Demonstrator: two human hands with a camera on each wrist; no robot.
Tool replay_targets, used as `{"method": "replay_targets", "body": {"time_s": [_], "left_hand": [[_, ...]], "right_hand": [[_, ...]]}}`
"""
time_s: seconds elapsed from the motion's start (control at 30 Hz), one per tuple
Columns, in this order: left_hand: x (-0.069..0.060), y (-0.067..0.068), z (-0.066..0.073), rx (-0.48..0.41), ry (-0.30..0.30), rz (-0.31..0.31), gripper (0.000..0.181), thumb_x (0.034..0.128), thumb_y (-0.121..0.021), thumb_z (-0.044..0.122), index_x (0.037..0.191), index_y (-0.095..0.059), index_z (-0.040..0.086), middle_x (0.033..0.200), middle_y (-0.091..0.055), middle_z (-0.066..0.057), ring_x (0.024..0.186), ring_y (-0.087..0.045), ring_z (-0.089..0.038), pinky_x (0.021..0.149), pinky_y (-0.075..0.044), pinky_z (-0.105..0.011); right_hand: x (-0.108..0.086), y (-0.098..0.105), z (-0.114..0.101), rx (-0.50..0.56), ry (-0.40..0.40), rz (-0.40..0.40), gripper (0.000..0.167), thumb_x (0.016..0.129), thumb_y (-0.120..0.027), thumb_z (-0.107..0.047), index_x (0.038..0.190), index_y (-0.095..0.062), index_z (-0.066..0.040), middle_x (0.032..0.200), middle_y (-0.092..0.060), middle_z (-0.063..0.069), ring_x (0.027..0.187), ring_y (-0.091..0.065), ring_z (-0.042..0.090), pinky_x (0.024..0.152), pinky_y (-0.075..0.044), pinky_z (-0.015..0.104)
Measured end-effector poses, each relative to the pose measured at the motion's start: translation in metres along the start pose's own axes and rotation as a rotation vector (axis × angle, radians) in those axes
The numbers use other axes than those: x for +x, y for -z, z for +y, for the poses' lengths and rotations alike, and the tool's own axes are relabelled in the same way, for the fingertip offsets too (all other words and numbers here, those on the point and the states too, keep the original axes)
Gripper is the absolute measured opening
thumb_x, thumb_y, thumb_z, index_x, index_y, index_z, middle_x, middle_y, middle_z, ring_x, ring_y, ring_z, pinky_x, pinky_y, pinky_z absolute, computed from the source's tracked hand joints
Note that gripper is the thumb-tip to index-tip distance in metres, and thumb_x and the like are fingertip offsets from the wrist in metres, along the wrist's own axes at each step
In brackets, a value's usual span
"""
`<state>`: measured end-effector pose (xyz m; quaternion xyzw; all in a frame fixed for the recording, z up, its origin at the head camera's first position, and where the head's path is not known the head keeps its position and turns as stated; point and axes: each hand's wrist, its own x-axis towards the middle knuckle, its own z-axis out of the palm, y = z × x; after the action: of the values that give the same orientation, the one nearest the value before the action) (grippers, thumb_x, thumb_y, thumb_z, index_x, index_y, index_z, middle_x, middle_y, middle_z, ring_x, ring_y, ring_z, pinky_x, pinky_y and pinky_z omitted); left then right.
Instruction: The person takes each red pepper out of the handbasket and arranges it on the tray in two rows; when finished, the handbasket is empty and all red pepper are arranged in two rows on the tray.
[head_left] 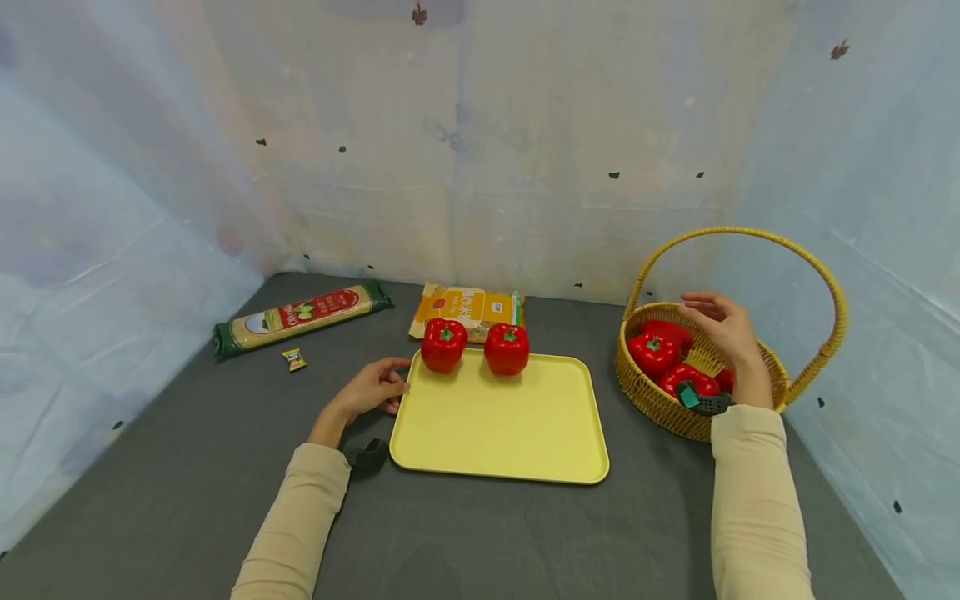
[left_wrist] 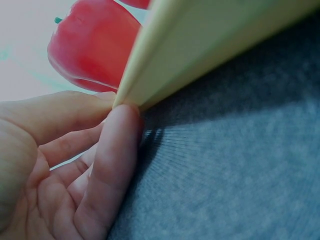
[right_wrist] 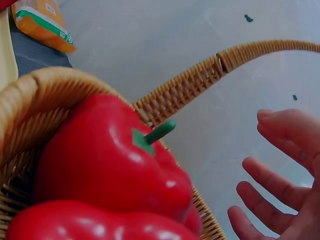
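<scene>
A yellow tray [head_left: 501, 425] lies on the dark table, with two red peppers [head_left: 442, 345] [head_left: 507, 348] side by side at its far left part. At the tray's left rim, my left hand [head_left: 369, 388] pinches the edge between thumb and finger, as the left wrist view shows. On the right stands a wicker basket [head_left: 652, 407] holding several red peppers [right_wrist: 115, 160]. Over the basket, under its arched handle, is my right hand [head_left: 723, 329], its fingers apart and holding nothing. In the right wrist view the right hand [right_wrist: 285, 185] is beside the peppers, not touching them.
Behind the tray lies an orange and yellow food packet [head_left: 472, 310]. A long green-ended noodle packet [head_left: 300, 318] and a small yellow wrapped sweet [head_left: 294, 359] lie at the back left. Pale sheeting [head_left: 525, 167] hangs behind and at both sides of the table.
</scene>
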<state>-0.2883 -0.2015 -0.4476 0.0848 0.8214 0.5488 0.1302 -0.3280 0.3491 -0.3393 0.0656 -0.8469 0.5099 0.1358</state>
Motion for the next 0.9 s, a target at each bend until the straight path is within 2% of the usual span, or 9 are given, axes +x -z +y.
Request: {"method": "replay_targets", "body": {"time_s": [0.2, 0.4, 0.57, 0.73, 0.83, 0.9], "left_hand": [[0.0, 0.0, -0.002, -0.001, 0.0, -0.001, 0.049, 0.0921, -0.058, 0.012, 0.136, -0.039, 0.001, 0.087, -0.055, -0.013, 0.063, -0.058, -0.017, 0.059, -0.055, -0.031], [0.0, 0.0, -0.001, -0.005, -0.015, -0.002, 0.049, 0.0925, -0.058, 0.012, 0.136, -0.039, 0.001, 0.087, -0.055, -0.013, 0.063, -0.058, -0.017, 0.058, -0.054, -0.031], [0.0, -0.001, 0.0, -0.013, -0.01, -0.007, 0.049, 0.0925, -0.058, 0.011, 0.136, -0.039, 0.001, 0.087, -0.055, -0.013, 0.063, -0.058, -0.018, 0.059, -0.055, -0.032], [-0.001, -0.001, 0.0, -0.007, -0.011, 0.001, 0.049, 0.0921, -0.058, 0.011, 0.136, -0.039, 0.002, 0.087, -0.055, -0.013, 0.062, -0.058, -0.017, 0.058, -0.055, -0.032], [-0.001, -0.001, 0.0, -0.003, -0.009, 0.007, 0.049, 0.0919, -0.059, 0.012, 0.136, -0.04, 0.002, 0.086, -0.056, -0.013, 0.062, -0.058, -0.017, 0.058, -0.054, -0.032], [0.0, 0.0, 0.0, -0.004, -0.013, -0.002, 0.05, 0.0921, -0.059, 0.012, 0.136, -0.039, 0.001, 0.087, -0.056, -0.013, 0.062, -0.058, -0.017, 0.058, -0.054, -0.031]], "right_hand": [[-0.004, -0.003, 0.008, 0.007, -0.046, -0.015, 0.047, 0.09, -0.062, -0.033, 0.128, -0.053, -0.008, 0.101, -0.056, -0.018, 0.091, -0.053, -0.004, 0.076, -0.046, 0.016], [-0.005, -0.004, 0.018, -0.022, -0.118, 0.01, 0.055, 0.09, -0.059, -0.039, 0.133, -0.048, -0.006, 0.102, -0.052, -0.019, 0.091, -0.05, -0.004, 0.083, -0.044, 0.025], [-0.006, -0.003, 0.028, -0.034, -0.124, -0.004, 0.059, 0.092, -0.055, -0.039, 0.137, -0.043, -0.004, 0.106, -0.047, -0.016, 0.092, -0.047, -0.005, 0.085, -0.044, 0.023], [-0.005, -0.005, 0.033, -0.052, -0.121, -0.014, 0.06, 0.093, -0.054, -0.039, 0.14, -0.04, -0.004, 0.121, -0.046, 0.003, 0.097, -0.044, -0.003, 0.082, -0.041, 0.02], [-0.004, -0.007, 0.034, -0.074, -0.132, -0.033, 0.061, 0.094, -0.051, -0.04, 0.141, -0.038, -0.004, 0.132, -0.041, 0.016, 0.106, -0.046, 0.011, 0.084, -0.04, 0.023], [-0.003, -0.008, 0.035, -0.086, -0.136, -0.051, 0.061, 0.095, -0.049, -0.04, 0.141, -0.037, -0.003, 0.137, -0.038, 0.022, 0.115, -0.044, 0.023, 0.089, -0.04, 0.031]]}}
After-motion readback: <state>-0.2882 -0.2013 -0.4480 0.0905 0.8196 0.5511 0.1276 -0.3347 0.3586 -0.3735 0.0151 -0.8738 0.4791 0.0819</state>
